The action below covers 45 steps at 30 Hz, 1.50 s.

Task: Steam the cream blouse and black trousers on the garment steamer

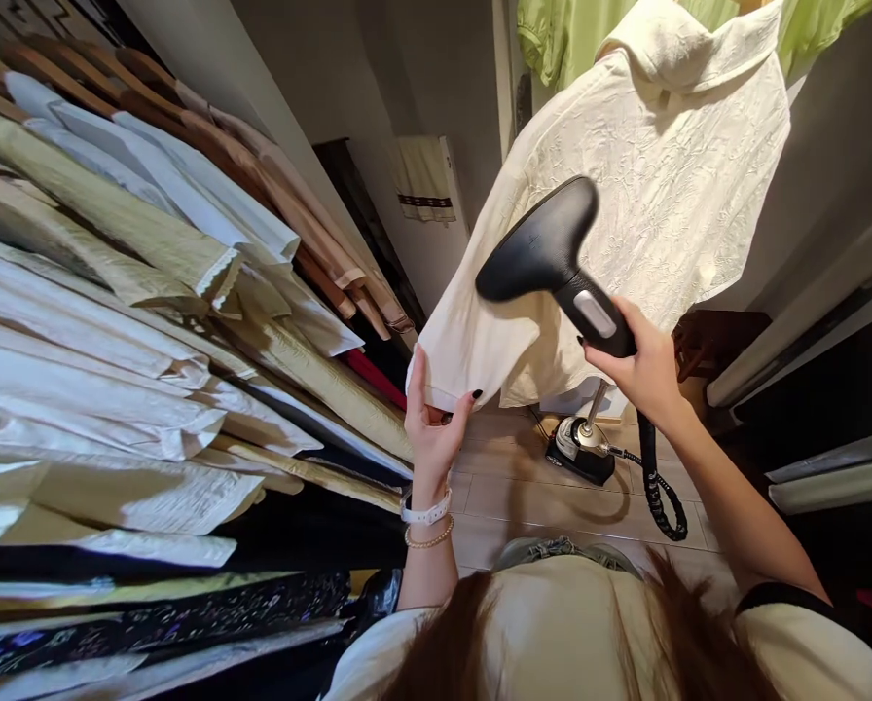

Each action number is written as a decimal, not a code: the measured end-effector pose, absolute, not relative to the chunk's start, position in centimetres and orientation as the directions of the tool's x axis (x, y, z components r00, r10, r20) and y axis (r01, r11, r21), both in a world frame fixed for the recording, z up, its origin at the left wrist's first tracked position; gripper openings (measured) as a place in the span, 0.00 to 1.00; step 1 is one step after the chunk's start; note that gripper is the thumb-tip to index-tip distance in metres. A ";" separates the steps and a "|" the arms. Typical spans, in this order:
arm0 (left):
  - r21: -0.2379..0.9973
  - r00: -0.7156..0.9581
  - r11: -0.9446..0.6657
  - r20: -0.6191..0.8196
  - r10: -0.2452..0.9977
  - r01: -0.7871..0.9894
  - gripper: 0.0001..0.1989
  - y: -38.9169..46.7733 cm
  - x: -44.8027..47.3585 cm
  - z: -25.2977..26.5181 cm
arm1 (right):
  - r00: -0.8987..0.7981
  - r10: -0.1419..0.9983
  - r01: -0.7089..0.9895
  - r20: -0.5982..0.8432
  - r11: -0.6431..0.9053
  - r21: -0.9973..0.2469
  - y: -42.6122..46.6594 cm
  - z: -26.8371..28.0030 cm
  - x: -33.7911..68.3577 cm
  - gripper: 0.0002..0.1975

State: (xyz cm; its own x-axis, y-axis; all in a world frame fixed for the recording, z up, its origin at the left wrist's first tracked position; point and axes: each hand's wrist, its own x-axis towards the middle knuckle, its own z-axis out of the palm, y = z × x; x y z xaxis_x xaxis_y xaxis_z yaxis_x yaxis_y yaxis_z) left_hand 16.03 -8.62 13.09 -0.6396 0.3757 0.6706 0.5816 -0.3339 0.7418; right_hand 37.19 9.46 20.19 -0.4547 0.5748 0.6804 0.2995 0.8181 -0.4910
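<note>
A cream crinkled shirt (647, 166) hangs in front of me on a hanger. My left hand (434, 428) pinches the shirt's lower left hem and pulls it taut. My right hand (640, 365) grips the handle of a black garment steamer head (545, 248), which is held against the lower part of the shirt. A black ribbed hose (659, 492) runs down from the handle to the steamer base (583, 446) on the floor.
A packed rail of hanging white, cream and beige garments (136, 321) fills the left side. A green garment (560, 34) hangs behind the shirt. White wall panels (816, 321) stand at the right. Tiled floor (524, 497) lies below.
</note>
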 end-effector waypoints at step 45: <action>0.764 -0.625 -0.359 0.645 0.441 0.536 0.54 -10.5 11.9 15.3 | -0.097 0.663 0.125 0.742 0.748 -0.652 11.7 19.8 34.3 0.27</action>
